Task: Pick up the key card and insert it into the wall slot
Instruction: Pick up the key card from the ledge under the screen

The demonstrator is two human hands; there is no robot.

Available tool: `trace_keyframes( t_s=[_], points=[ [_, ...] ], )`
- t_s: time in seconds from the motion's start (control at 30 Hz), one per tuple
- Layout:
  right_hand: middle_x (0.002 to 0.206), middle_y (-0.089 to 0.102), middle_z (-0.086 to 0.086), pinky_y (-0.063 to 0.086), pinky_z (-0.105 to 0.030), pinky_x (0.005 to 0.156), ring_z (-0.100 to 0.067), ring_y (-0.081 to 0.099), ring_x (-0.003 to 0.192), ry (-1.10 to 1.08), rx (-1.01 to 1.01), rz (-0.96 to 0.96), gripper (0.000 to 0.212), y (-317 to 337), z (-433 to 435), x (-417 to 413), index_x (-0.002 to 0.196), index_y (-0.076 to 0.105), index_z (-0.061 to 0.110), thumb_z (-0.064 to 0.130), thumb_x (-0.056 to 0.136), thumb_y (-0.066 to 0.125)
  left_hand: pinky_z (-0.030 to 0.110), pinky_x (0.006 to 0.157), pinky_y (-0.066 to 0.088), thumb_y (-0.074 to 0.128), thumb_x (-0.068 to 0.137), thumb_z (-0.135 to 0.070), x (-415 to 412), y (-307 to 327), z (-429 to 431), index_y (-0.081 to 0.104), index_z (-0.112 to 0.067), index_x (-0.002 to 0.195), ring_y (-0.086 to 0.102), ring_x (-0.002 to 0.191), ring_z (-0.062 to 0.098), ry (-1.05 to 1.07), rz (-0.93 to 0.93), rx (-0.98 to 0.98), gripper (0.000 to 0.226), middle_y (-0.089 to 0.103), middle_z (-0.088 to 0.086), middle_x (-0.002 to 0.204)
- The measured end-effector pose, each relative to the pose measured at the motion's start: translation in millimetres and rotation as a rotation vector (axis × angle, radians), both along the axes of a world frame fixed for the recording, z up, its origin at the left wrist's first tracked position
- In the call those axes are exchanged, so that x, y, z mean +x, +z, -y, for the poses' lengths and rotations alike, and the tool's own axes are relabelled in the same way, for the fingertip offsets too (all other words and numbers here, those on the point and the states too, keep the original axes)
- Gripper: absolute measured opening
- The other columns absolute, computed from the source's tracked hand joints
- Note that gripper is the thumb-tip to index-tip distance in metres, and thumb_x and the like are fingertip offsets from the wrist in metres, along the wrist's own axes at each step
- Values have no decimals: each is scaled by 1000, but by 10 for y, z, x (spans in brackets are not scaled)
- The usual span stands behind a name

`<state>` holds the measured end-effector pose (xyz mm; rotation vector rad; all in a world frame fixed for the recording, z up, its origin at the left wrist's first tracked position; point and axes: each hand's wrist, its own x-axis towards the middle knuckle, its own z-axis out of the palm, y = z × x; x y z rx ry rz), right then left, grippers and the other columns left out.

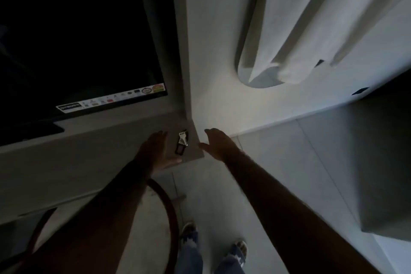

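Dim light fills a room with a pale wall [213, 51] and grey floor tiles [300, 162], seen from above. On the left a grey shelf [89, 151] runs along under a dark screen [77, 29], whose lower edge carries a strip of small stickers [111, 100]. At the right-hand corner of the shelf, close to the wall, lies the key card [180, 148], a small dark tag with a silver key [182, 138] attached at its far end; both rest flat on the shelf surface. The left hand [159, 151] is spread open with its palm turned toward the key card, just beside it on the left, the thumb low near the shelf's front edge; it grasps nothing. The right hand [219, 143] is also open and empty, fingers loosely extended, hanging off the shelf corner to the right of the key card and near it without touching. Both bare forearms reach in from below. White curtains [311, 29] hang at the upper right. Below, two patterned shoes [189, 229] and blue jeans stand on the tiles, beside a curved dark chair rim [169, 207].
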<state>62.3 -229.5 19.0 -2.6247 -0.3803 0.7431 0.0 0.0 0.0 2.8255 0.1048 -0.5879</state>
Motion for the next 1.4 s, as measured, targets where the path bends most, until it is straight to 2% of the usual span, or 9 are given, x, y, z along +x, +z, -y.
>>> trace_keyframes(
  t_s=[0.13,0.3,0.47,0.77,0.97,1.13,1.23,1.3,1.4],
  points=[
    [130,62,-19,41,-34,101,-32,54,124,-188,114,-67,57,-199,-337,33,128,60,2,40,87,69,45,126,23,67,79,-73,-169,-174,-128,12,-9,163,13,159,29,-5,-147,47,119,9,14,173],
    [129,61,-19,39,-36,96,-35,57,120,-187,62,-33,55,-374,-679,170,126,58,1,42,90,65,45,127,24,61,80,-77,-257,-299,-124,17,-11,162,10,160,24,-42,-128,64,115,6,10,174],
    [114,68,-17,45,-32,83,-35,63,109,-224,57,12,42,-480,-804,263,110,65,7,38,82,72,48,126,23,63,78,-77,-247,-333,-136,21,-14,162,10,160,24,-31,-128,51,113,7,7,174],
    [118,63,-15,50,-37,93,-33,60,112,-138,3,-2,33,-562,-862,199,114,66,15,25,83,71,50,128,13,58,78,-81,-288,-412,-198,12,-17,164,4,161,22,-28,-137,29,116,1,4,174],
    [121,65,-6,38,-23,81,-26,60,115,-118,22,-116,38,-491,-784,212,109,64,18,17,74,79,51,127,17,58,77,-82,-269,-399,-144,14,-16,163,4,161,23,-16,-144,49,117,1,5,174],
    [126,62,-1,39,-22,88,-20,58,118,-62,75,-124,47,-436,-631,189,115,67,15,27,72,82,45,127,22,60,77,-81,-190,-332,-117,20,-14,162,6,161,23,19,-183,12,116,3,6,174],
    [120,67,-1,46,-28,94,-19,62,114,-118,153,-116,42,-345,-464,150,109,71,16,27,71,83,46,126,24,62,78,-78,-143,-241,-56,25,-16,161,10,160,24,7,-177,29,110,9,6,173],
    [107,74,-10,54,-41,93,-27,69,102,-312,339,-158,39,-251,-310,124,98,73,11,13,62,88,46,126,24,62,79,-77,-90,-146,38,25,-15,160,11,160,26,-36,-152,39,109,13,7,173],
    [97,75,-19,56,-54,91,-34,71,93,-497,536,-227,35,-53,-43,107,88,70,6,-4,59,87,45,126,24,66,82,-71,37,53,257,24,-11,160,11,160,27,-76,-92,-12,108,16,9,172]
  ],
)
